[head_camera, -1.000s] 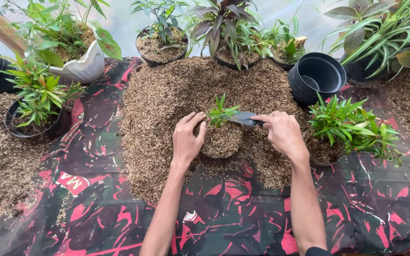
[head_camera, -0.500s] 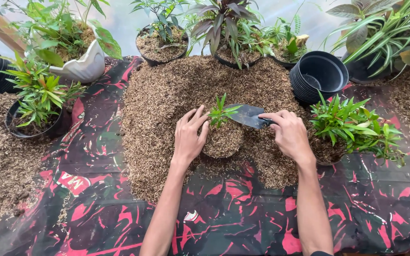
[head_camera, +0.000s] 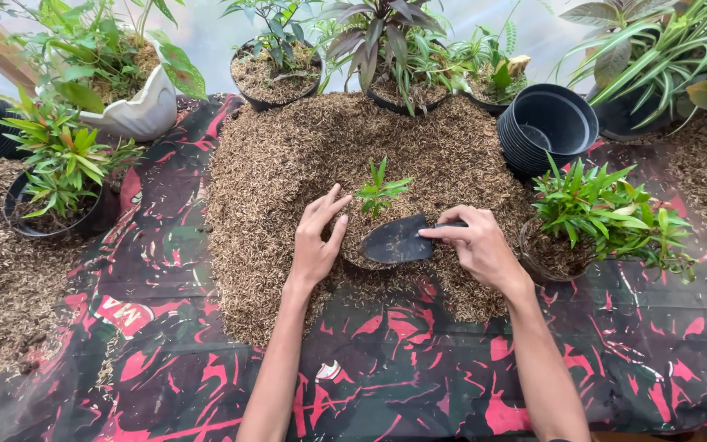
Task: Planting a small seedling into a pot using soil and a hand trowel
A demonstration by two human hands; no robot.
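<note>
Head view: left hand [head_camera: 317, 245] cupped against the left rim of a small pot [head_camera: 358, 245] sunk in the husk pile [head_camera: 288, 164], fingers spread and slightly curled. Right hand [head_camera: 476, 245] clamped on a trowel [head_camera: 398, 240], blade flat over the pot just beneath the seedling [head_camera: 380, 190]. Risk, judging from this: blade edge nicking or tipping the thin stem; husk spilling onto the red-and-black sheet [head_camera: 165, 270] if tilted.

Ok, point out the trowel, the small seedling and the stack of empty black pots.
trowel [head_camera: 396, 241], head view, on the dark blade.
small seedling [head_camera: 380, 188], head view, on its green leaves.
stack of empty black pots [head_camera: 525, 143], head view, on the outer wall.
</note>
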